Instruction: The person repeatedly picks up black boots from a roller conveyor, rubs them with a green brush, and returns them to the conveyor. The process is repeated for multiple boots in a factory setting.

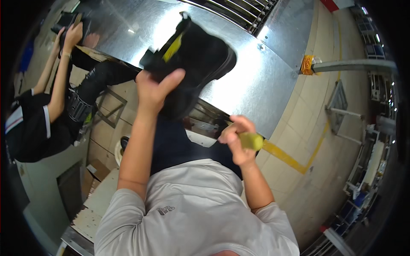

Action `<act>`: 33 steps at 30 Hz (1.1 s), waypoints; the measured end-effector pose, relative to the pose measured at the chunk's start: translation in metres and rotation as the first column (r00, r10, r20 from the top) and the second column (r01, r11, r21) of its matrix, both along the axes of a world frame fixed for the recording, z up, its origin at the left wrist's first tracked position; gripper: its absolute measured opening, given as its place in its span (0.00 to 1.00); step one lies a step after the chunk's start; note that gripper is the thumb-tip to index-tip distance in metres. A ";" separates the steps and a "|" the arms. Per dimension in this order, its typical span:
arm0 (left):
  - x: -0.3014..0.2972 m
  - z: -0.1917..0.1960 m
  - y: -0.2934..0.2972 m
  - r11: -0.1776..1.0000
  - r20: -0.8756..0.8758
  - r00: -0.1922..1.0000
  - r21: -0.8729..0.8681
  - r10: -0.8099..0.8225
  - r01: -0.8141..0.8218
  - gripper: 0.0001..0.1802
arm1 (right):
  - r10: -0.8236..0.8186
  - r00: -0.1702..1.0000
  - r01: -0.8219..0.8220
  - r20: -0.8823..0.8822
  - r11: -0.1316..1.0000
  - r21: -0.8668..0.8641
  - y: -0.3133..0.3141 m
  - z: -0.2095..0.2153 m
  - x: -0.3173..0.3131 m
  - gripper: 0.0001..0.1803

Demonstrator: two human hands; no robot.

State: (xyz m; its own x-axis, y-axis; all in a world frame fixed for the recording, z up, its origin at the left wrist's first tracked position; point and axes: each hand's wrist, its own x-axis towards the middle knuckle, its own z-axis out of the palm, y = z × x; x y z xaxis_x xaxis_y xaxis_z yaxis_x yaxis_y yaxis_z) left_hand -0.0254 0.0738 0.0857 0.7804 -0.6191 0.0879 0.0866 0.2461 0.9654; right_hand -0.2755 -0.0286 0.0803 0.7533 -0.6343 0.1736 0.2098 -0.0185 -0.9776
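Observation:
My left hand grips a black shoe with a yellow-green tongue strip, holding it up in front of a shiny sheet-metal table. The thumb lies over the shoe's lower edge. My right hand is closed around a small yellow-green object, lower and to the right of the shoe, apart from it. What that object is cannot be told.
At the left another person in black clothes reaches up to the table's far-left end with a hand. A grey pipe with an orange fitting juts out at right. Tiled floor with a yellow line lies beyond; cardboard boxes sit lower left.

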 end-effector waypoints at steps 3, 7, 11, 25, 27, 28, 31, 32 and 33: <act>0.002 0.009 0.046 0.972 0.429 0.891 0.229 -0.147 0.051 0.28 | -0.107 0.993 0.113 -0.046 0.984 0.141 -0.027 -0.008 0.012 0.19; -0.005 -0.045 0.097 0.946 0.333 0.938 0.322 -0.091 -0.023 0.37 | -0.179 0.975 0.075 0.132 0.823 0.563 -0.060 -0.007 0.061 0.13; -0.022 -0.048 0.081 0.963 0.315 0.938 0.265 -0.142 0.056 0.45 | -0.214 0.959 0.029 0.188 0.731 0.682 -0.074 -0.008 0.107 0.19; -0.014 -0.050 0.071 0.928 0.311 0.928 0.363 -0.206 0.084 0.43 | -0.331 0.910 0.031 0.248 0.653 0.757 -0.059 -0.011 0.167 0.21; -0.012 -0.051 0.071 0.942 0.435 0.873 0.327 -0.220 0.075 0.41 | -0.340 0.916 0.114 0.212 0.727 0.677 -0.047 -0.007 0.169 0.20; -0.011 -0.043 0.067 0.934 0.484 0.844 0.352 -0.230 0.053 0.40 | -0.256 0.951 0.052 0.171 0.680 0.731 -0.055 -0.004 0.173 0.19; -0.006 -0.046 0.070 0.948 0.662 0.698 0.309 -0.272 0.077 0.39 | -0.088 0.994 -0.020 0.069 0.469 0.883 -0.079 -0.008 0.176 0.19; -0.006 -0.045 0.075 0.935 0.658 0.689 0.345 -0.303 0.081 0.33 | -0.091 0.991 -0.043 0.100 0.492 0.870 -0.085 -0.009 0.180 0.19; -0.002 -0.049 0.073 0.938 0.659 0.690 0.337 -0.299 0.084 0.27 | -0.091 0.987 -0.067 0.132 0.513 0.856 -0.091 -0.009 0.184 0.19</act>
State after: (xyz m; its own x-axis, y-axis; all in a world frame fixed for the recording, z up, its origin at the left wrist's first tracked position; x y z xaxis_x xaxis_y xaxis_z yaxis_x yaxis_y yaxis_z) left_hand -0.0273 0.1467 0.0371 0.4236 -0.8292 0.3646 -0.6132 0.0338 0.7892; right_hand -0.0911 -0.1193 0.0710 0.7608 -0.5423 -0.3565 0.3504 0.8057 -0.4776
